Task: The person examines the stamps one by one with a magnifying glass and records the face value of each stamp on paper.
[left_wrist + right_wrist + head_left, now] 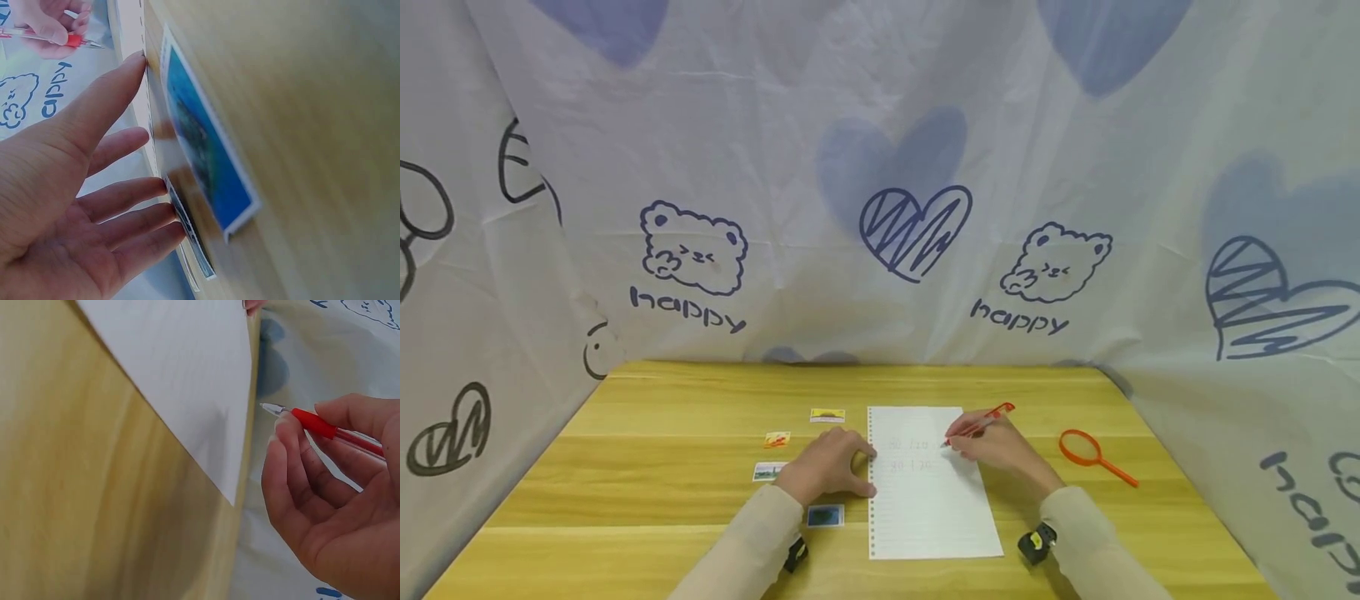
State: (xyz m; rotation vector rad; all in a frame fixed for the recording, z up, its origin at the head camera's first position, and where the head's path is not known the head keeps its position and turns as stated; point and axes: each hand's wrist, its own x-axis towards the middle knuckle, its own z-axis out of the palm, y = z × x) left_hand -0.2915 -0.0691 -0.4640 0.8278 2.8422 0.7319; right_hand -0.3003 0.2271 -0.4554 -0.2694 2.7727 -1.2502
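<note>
A white ruled sheet (928,508) with a punched left edge lies on the table, faint writing in two rows on its upper half. My right hand (992,440) pinches a red pen (315,422) between thumb and fingers. The pen's tip is raised over the sheet, by the end of the upper row. With fingers spread, my left hand (829,465) has its thumb and fingertips at the sheet's punched edge. Close to that hand lie a blue stamp-like picture (209,144) and a landscape one (767,472).
Further picture stamps, one yellow (827,415) and one red and yellow (777,439), lie beyond the left hand. An orange magnifying glass (1081,448) rests right of the right hand. A printed white cloth (805,267) hangs behind the wooden table (647,467).
</note>
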